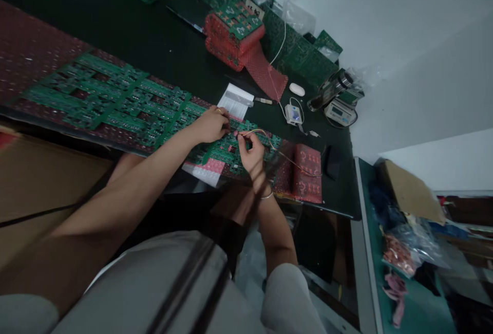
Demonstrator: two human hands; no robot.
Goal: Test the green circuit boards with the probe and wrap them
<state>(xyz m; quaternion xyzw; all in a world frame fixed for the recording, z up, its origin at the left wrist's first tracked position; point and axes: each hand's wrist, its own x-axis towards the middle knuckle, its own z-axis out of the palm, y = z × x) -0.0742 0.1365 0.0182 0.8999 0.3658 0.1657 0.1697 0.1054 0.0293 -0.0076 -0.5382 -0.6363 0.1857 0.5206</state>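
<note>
A panel of green circuit boards [157,105] lies on red bubble wrap along the table's front edge. My left hand [211,124], a ring on one finger, rests over the panel with its fingers bent down. Whatever lies under its fingertips is too small to make out. Just to the right, my right hand [252,154] is closed in a pinch on a small connector with thin wires [262,131], held close above the boards. The wires run off to the right over the bubble wrap. A small pinkish piece [235,133] shows between the two hands.
Printed paper [235,98], a white meter box with a small screen [293,114] and a white mouse-like object [297,89] lie beyond my hands. Behind stands a red-wrapped stack of boards [233,33]. Another red-wrapped bundle [308,172] and a dark phone-like object [332,162] are right.
</note>
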